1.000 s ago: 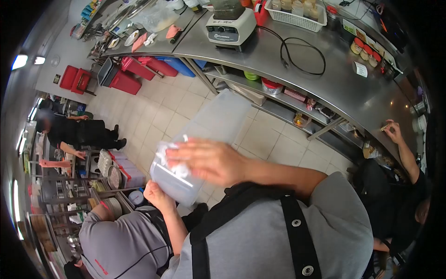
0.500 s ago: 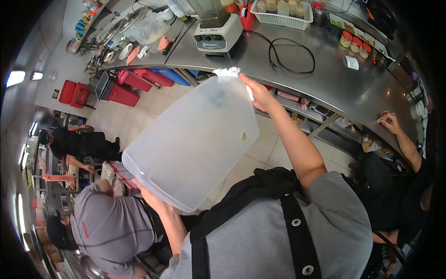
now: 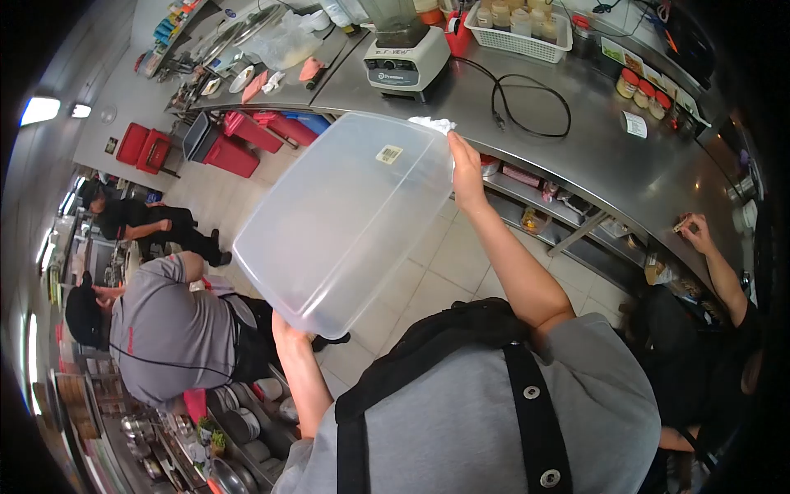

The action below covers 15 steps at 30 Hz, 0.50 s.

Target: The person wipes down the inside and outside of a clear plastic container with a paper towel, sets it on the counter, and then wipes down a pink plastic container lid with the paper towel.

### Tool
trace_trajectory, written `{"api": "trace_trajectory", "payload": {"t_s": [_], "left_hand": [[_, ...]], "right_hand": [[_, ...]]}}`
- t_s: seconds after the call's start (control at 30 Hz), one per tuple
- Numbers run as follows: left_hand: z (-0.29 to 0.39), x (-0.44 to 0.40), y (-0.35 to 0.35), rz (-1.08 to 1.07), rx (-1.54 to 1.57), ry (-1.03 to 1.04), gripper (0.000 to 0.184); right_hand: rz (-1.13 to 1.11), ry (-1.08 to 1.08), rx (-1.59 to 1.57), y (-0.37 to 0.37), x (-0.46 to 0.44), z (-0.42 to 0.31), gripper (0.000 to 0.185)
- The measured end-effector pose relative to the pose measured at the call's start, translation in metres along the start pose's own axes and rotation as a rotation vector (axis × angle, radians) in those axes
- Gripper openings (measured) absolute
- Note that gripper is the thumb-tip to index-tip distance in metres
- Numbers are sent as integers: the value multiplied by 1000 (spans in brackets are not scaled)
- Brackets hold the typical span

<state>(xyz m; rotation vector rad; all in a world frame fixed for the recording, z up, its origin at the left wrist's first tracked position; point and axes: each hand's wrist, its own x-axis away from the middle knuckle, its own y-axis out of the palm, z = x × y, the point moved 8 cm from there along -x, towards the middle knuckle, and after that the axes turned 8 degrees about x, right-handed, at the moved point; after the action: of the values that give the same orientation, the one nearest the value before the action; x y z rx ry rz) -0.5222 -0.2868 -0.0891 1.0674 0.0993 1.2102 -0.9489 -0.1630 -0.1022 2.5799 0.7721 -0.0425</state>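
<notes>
A large translucent plastic storage bin is held tilted in front of my body, with a small label on one face. My left hand grips its near lower corner, the fingers partly hidden beneath. At the far right edge, my right hand presses a white cloth against the bin. Most of the cloth is hidden behind the bin and hand.
A steel counter runs ahead, bearing a blender, a black cord and a white basket of bottles. Red bins stand under it. Co-workers are at left, farther back and right.
The bin has turned in my hands, its label moving from the lower right to the top. My left hand has shifted slightly right and the camera view has shifted. The nearby left co-worker has moved.
</notes>
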Motion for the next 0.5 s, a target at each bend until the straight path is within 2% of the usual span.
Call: {"api": "trace_trajectory", "payload": {"t_s": [0.1, 0.2, 0.23, 0.33, 0.37, 0.5], "left_hand": [[-15, 15, 19, -61, 148, -115, 30], [-21, 7, 17, 56, 214, -102, 29], [-30, 2, 27, -114, 249, -220, 35], [-39, -2, 23, 138, 239, -13, 47], [-39, -12, 17, 132, 269, -23, 62], [-31, -5, 21, 169, 133, 96, 64]], "right_hand": [[181, -204, 289, 7, 17, -29, 37], [212, -457, 463, 32, 42, -63, 38], [196, -557, 514, 44, 54, -71, 39], [-62, -604, 536, 84, 89, -72, 46], [-153, -648, 554, 95, 103, -74, 47], [-440, -794, 638, 131, 165, -92, 46]]}}
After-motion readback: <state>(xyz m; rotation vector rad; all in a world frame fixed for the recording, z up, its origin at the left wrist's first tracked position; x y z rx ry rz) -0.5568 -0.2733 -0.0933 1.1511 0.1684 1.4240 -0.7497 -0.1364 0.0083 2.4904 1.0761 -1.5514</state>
